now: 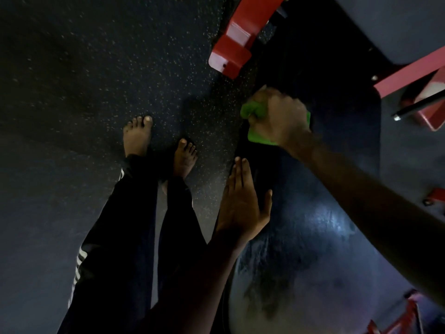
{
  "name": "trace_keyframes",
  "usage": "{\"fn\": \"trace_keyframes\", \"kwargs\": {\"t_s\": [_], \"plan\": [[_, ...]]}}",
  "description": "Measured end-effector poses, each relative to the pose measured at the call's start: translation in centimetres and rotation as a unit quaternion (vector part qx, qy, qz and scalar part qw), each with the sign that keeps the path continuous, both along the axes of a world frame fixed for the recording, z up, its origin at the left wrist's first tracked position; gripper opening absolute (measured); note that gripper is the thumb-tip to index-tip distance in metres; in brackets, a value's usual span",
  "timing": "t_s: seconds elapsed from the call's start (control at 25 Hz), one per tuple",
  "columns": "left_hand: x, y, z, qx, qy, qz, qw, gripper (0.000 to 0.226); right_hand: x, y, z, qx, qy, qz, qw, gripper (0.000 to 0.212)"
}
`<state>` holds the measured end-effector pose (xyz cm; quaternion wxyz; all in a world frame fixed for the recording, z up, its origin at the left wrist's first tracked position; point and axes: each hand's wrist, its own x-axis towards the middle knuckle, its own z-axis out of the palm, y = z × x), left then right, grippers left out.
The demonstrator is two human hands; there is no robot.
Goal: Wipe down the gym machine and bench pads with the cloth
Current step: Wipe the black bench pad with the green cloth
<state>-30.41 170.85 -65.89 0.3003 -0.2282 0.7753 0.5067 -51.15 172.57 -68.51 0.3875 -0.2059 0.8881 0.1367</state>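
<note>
Got the right hand (279, 116) balled up round the green cloth (257, 138), down on the far end of the black bench pad (313, 237). Then the left hand (240, 206) flat with straight fingers (240, 172) along the pad's edge, probably touching, too dark to swear. Just beyond, red machine frame (237, 37); white stripes (80, 257) on black trousers (115, 237).

- cloth (258, 138) in right grip (280, 116), on surface (313, 225), far end
- left grip (240, 203) on surface's left edge, nearer
- feet (137, 137) on floor (72, 92), left of surface
- frame (238, 34) beyond cloth
</note>
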Motion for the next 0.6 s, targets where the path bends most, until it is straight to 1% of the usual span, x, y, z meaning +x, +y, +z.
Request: {"fn": "trace_keyframes", "kwargs": {"t_s": [0.08,0.16,0.24,0.4,0.48,0.6], "plan": [[0.1,0.1,-0.1,0.011,-0.019,0.015,1.0,0.087,2.7,0.1,1.9,-0.012,-0.042,0.041,0.998,0.043],[0.1,0.0,-0.2,0.023,-0.022,0.017,0.999,0.087,3.3,0.1,2.4,-0.037,-0.044,0.03,0.998,0.042],[0.2,-0.1,-0.4,0.031,-0.016,0.017,0.999,0.087,1.5,-0.1,1.0,-0.018,-0.018,0.011,1.0,0.041],[0.2,-0.2,-0.2,0.033,-0.015,0.011,0.999,0.086,-4.6,-2.0,-3.4,0.011,0.058,-0.033,0.998,0.04],[0.2,-0.1,-0.4,0.029,-0.014,0.012,0.999,0.087,-6.0,-2.9,-4.4,0.017,0.071,-0.035,0.997,0.041],[0.2,-0.1,-0.5,0.03,-0.01,0.009,0.999,0.086,-4.5,-2.2,-3.3,0.017,0.062,-0.051,0.997,0.046]]}}
